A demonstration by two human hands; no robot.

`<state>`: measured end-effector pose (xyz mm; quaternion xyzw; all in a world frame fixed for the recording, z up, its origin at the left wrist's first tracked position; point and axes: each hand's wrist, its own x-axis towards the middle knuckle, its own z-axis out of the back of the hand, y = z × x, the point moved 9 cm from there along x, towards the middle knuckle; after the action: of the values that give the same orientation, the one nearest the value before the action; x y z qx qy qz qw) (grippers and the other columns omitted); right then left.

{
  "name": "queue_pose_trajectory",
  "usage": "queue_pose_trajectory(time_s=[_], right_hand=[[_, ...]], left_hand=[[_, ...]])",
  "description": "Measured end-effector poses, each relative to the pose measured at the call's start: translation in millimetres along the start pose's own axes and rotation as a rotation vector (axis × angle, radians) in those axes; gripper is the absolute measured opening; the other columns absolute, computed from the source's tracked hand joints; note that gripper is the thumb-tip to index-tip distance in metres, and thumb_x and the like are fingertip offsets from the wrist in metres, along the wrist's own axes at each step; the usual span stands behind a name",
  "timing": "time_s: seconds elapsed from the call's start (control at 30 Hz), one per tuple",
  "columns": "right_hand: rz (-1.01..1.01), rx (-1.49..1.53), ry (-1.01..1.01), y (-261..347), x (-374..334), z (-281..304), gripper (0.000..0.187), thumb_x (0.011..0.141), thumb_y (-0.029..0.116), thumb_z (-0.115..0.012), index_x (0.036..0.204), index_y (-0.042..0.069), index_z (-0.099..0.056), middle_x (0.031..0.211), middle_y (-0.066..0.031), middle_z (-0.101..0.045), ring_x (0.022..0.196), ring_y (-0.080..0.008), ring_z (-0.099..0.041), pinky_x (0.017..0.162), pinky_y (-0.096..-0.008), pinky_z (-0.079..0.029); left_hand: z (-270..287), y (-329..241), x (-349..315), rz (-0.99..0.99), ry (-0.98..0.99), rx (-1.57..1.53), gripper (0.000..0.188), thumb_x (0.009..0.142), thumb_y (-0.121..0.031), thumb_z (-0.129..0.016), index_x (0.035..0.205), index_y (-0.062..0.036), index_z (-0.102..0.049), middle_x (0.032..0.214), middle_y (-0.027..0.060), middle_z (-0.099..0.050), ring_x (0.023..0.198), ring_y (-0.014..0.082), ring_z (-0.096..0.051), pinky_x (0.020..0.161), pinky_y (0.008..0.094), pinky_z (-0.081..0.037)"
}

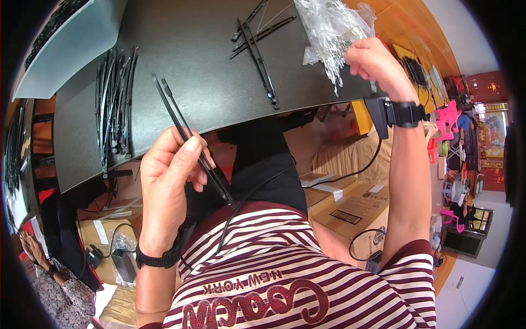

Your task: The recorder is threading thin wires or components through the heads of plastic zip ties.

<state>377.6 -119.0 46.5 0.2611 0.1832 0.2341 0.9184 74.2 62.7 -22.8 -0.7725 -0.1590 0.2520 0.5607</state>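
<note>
The left hand (171, 172) pinches the black strips (168, 105) over the desk's (203, 55) near edge, while the right hand (375, 61), grip unclear, should tease gently at the bag's (323, 16) metal strips (333, 63).

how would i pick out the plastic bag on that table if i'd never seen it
Find the dark table, then go to its far right, where the right hand is. The clear plastic bag lies there, thin silvery pieces at its near end. Its shiny, pale contents set it apart from the black strips nearby.
</note>
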Motion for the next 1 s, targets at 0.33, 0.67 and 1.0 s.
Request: queue_pose_trajectory(time_s=[0.33,0.67,1.0], right_hand=[[-0.048,0.415,-0.225,-32,-61,0,0.014,0.074,0.015,-0.055,0.067,0.003,-0.059,0.057,-0.0016,-0.054,0.046,-0.005,-0.04,0.043,-0.0201,-0.029],[0.017,0.414,-0.29,-18,-88,-13,0.016,0.078,0.014,-0.054,0.067,0.004,-0.059,0.056,0.0034,-0.051,0.048,-0.0021,-0.038,0.043,-0.0194,-0.027],[-0.148,0.444,0.1,-30,-109,-61,0.016,0.078,0.017,-0.054,0.068,0.004,-0.057,0.058,-0.0005,-0.054,0.052,-0.0055,-0.048,0.046,-0.021,-0.034]], left_hand=[[-3,0,4,0.012,0.007,-0.006,0.018,0.092,-0.025,-0.054,0.09,-0.0069,-0.057,0.067,0.0026,-0.058,0.05,0.0041,-0.046,0.046,0.0167,-0.037],[-7,-2,7,-0.017,0.028,-0.05,0.021,0.094,-0.025,-0.05,0.089,-0.0057,-0.056,0.067,0.0046,-0.058,0.05,0.0051,-0.046,0.047,0.0173,-0.037],[-9,1,7,0.04,0.035,-0.023,0.021,0.092,-0.024,-0.051,0.087,-0.0045,-0.056,0.066,0.0053,-0.058,0.05,0.0061,-0.045,0.047,0.0181,-0.036]])
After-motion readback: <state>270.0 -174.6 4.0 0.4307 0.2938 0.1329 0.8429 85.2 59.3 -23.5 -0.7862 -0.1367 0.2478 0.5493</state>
